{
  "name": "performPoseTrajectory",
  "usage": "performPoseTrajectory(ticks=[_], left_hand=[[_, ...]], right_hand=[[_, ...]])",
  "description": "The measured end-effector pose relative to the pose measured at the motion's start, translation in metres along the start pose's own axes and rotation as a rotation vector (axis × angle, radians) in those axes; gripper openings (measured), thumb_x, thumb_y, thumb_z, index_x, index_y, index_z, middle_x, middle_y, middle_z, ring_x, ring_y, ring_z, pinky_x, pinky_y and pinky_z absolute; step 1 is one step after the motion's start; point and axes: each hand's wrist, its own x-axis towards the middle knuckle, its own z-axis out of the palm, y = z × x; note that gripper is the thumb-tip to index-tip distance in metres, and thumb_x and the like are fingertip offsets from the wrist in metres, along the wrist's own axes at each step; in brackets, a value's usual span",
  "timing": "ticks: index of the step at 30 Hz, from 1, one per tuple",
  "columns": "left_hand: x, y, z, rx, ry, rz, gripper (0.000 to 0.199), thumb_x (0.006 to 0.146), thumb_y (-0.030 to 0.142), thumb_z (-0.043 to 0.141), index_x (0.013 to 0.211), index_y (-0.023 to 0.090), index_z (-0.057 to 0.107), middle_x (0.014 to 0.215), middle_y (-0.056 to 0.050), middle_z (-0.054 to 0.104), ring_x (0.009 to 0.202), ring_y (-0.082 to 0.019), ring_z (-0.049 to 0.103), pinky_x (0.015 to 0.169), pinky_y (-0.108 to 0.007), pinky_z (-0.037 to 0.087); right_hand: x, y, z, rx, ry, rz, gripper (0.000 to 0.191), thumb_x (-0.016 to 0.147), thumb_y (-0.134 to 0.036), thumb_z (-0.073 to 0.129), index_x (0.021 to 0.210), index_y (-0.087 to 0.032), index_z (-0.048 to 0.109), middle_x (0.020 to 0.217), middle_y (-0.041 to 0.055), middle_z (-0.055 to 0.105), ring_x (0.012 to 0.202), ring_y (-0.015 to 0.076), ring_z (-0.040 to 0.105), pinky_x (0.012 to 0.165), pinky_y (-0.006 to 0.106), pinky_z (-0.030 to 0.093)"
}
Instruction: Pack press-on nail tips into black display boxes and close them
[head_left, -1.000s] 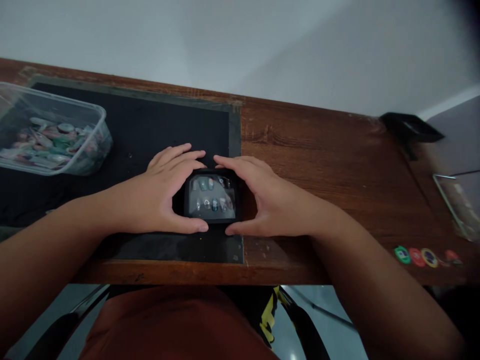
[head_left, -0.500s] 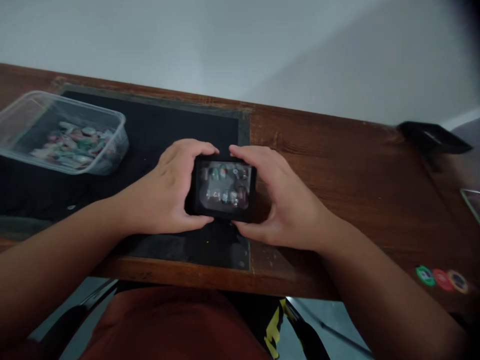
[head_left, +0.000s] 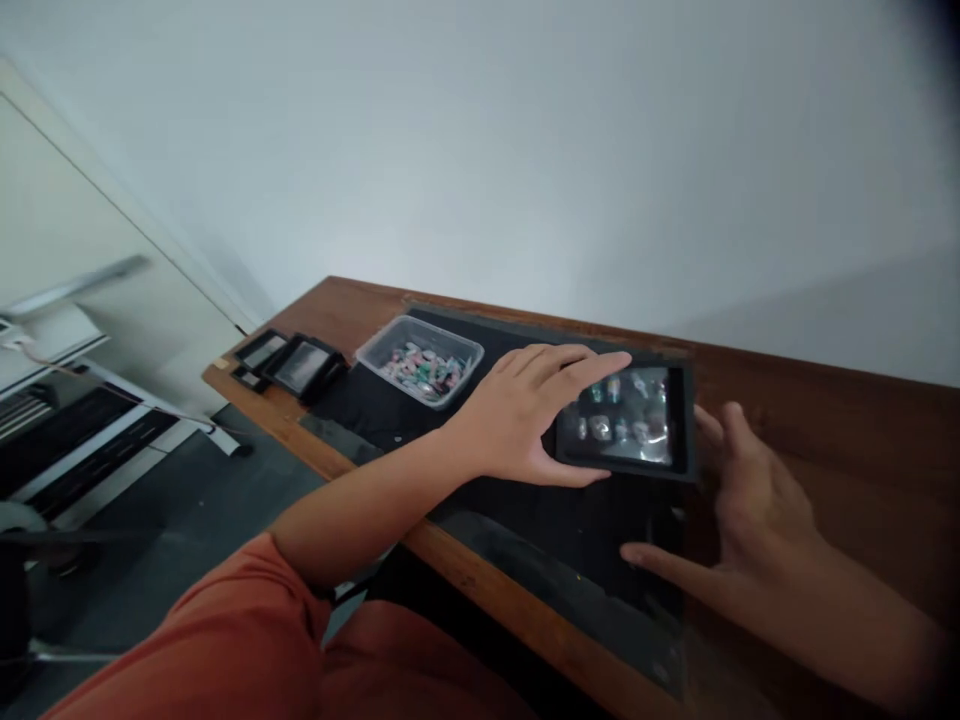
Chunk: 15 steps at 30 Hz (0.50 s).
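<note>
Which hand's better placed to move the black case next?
Left, probably: the left hand has thumb and fingers spanning the black case at opposite edges. The right hand is spread open beside it, with no visible grip.

No text, label, brand, number or sign readable. Any markings on small pieces (head_left: 600, 428) inside black case (head_left: 681, 425) too small, blurred to tell.
</note>
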Motion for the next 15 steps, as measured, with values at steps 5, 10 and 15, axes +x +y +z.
performPoseTrajectory(ticks=[5, 10, 15], left_hand=[[0.003, 0.003, -0.041, 0.151, 0.145, -0.104, 0.067, 0.085, 0.067, 0.074, 0.136, 0.027, 0.06, 0.149, -0.018, 0.057, 0.14, -0.037, 0.054, 0.12, -0.06, 0.044], [-0.035, 0.004, -0.107, 0.374, 0.22, -0.287, 0.061, 0.082, 0.071, 0.075, 0.125, 0.03, 0.064, 0.142, -0.013, 0.061, 0.137, -0.034, 0.057, 0.117, -0.056, 0.049], [-0.106, -0.006, -0.171, 0.522, 0.385, -0.559, 0.047, 0.086, 0.057, 0.079, 0.12, 0.027, 0.067, 0.137, -0.011, 0.061, 0.137, -0.035, 0.057, 0.118, -0.056, 0.046]], right_hand=[[0.002, 0.008, 0.012, -0.081, -0.045, 0.079, 0.131, 0.085, -0.077, 0.062, 0.173, -0.008, -0.006, 0.171, 0.0345, 0.034, 0.163, 0.0509, 0.027, 0.128, 0.069, 0.039], [0.0, 0.009, 0.013, -0.084, -0.194, 0.178, 0.122, 0.087, -0.083, 0.049, 0.17, 0.001, 0.018, 0.172, 0.0328, 0.035, 0.164, 0.0483, 0.025, 0.132, 0.066, 0.034], [-0.002, 0.011, 0.019, -0.061, -0.168, 0.169, 0.125, 0.084, -0.085, 0.05, 0.174, -0.008, 0.011, 0.17, 0.0299, 0.04, 0.164, 0.0458, 0.023, 0.131, 0.067, 0.036]])
